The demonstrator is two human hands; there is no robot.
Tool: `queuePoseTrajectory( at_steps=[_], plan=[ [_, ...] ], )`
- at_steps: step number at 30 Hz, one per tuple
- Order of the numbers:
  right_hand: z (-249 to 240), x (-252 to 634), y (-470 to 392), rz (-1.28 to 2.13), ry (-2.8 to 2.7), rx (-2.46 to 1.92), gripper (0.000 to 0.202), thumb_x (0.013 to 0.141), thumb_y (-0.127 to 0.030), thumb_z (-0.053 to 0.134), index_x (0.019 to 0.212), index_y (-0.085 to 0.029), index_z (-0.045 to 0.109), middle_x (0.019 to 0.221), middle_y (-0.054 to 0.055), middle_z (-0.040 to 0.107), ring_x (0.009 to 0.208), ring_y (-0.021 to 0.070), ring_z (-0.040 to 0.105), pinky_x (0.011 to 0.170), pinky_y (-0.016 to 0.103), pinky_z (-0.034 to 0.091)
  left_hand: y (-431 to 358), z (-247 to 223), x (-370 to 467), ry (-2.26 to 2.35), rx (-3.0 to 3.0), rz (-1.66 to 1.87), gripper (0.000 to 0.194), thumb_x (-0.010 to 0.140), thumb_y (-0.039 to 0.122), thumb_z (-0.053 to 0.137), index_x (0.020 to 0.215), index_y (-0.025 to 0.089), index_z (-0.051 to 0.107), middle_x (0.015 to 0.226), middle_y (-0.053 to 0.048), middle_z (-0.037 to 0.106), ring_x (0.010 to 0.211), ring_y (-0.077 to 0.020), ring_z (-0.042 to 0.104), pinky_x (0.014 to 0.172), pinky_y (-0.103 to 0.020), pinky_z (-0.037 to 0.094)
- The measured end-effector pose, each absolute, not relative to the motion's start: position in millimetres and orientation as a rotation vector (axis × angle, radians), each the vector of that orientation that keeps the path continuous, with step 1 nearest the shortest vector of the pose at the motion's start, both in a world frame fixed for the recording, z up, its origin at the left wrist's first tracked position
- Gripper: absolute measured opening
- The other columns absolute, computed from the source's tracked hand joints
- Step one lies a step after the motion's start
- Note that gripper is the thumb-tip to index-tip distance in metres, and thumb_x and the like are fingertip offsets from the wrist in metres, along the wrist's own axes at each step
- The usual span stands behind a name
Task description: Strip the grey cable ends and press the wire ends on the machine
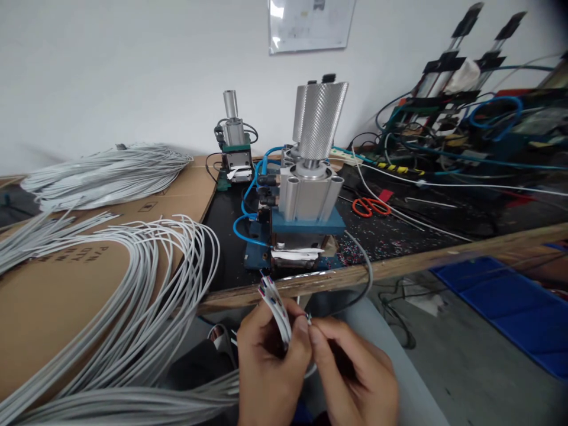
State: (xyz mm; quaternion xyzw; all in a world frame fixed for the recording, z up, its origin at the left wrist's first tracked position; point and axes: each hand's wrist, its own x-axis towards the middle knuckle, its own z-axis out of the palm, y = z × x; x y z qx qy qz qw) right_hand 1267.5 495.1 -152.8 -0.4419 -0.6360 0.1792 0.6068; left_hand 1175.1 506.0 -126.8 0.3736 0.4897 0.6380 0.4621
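My left hand (273,361) is closed around a bundle of white cables (278,316), whose stripped ends show small coloured wires pointing up and to the left. Beside it, my right hand (355,367) is closed in a pinch on the tip of a single cable (309,320). Thumb and forefinger of both hands meet close to that tip, where short coloured wires just show. Just beyond the hands, at the bench edge, stands a pneumatic press (306,195) with a knurled metal cylinder on top and a blue base.
Long grey-white cables (177,266) loop over cardboard (66,302) at left, with a larger coil (106,171) behind. A smaller press (235,142) stands at the back. Orange-handled scissors (371,206) lie on the black bench among wire scraps. More machines (444,100) and hoses fill the right.
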Motion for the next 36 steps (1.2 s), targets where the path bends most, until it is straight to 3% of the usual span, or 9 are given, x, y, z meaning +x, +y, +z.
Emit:
queuePoseTrajectory(
  at_steps=[7,15,22,30,36],
  plan=[
    [-153.5,1266.9,494.8,0.433,-1.451,-1.022,0.017,0.092,-0.013,0.060,0.089,-0.024,0.071,0.066,-0.006,0.064,0.053,0.0078,0.060,0.055,0.015,0.047,507.2,-130.8,1170.8,1.219,1.048,1.585,0.005,0.072,0.019,0.072,0.068,0.019,0.068,0.060,0.004,0.058,0.054,-0.0100,0.051,0.053,-0.019,0.042],
    [-141.8,1263.5,493.7,0.621,-1.314,-1.068,0.025,0.094,-0.024,0.061,0.069,-0.021,0.065,0.054,-0.004,0.060,0.046,0.0108,0.058,0.046,0.018,0.046,510.8,-136.2,1165.2,0.802,0.848,1.386,0.016,0.084,0.029,0.075,0.077,0.017,0.068,0.052,0.007,0.048,0.044,-0.0069,0.044,0.048,-0.018,0.039],
    [-141.1,1265.0,491.7,0.686,-1.321,-1.084,0.028,0.095,-0.030,0.062,0.069,-0.021,0.066,0.053,-0.002,0.061,0.046,0.0122,0.058,0.046,0.020,0.047,513.7,-145.3,1158.3,0.724,0.912,1.322,0.015,0.088,0.030,0.072,0.081,0.018,0.067,0.054,0.005,0.052,0.045,-0.0082,0.049,0.046,-0.018,0.039],
    [-142.9,1252.8,488.4,0.701,-1.151,-1.124,0.026,0.094,-0.033,0.065,0.072,-0.021,0.072,0.053,-0.003,0.060,0.045,0.0110,0.056,0.045,0.018,0.045,507.0,-132.4,1169.3,0.950,0.855,1.483,0.013,0.081,0.024,0.075,0.074,0.018,0.066,0.053,0.007,0.050,0.045,-0.0061,0.043,0.048,-0.016,0.036],
    [-142.3,1250.7,489.1,0.792,-1.101,-1.117,0.029,0.092,-0.039,0.066,0.070,-0.021,0.071,0.052,-0.003,0.058,0.047,0.0123,0.057,0.046,0.019,0.046,505.8,-131.8,1171.4,0.967,0.818,1.473,0.018,0.079,0.031,0.079,0.076,0.018,0.067,0.054,0.007,0.048,0.046,-0.0073,0.040,0.047,-0.019,0.036]
  ],
)
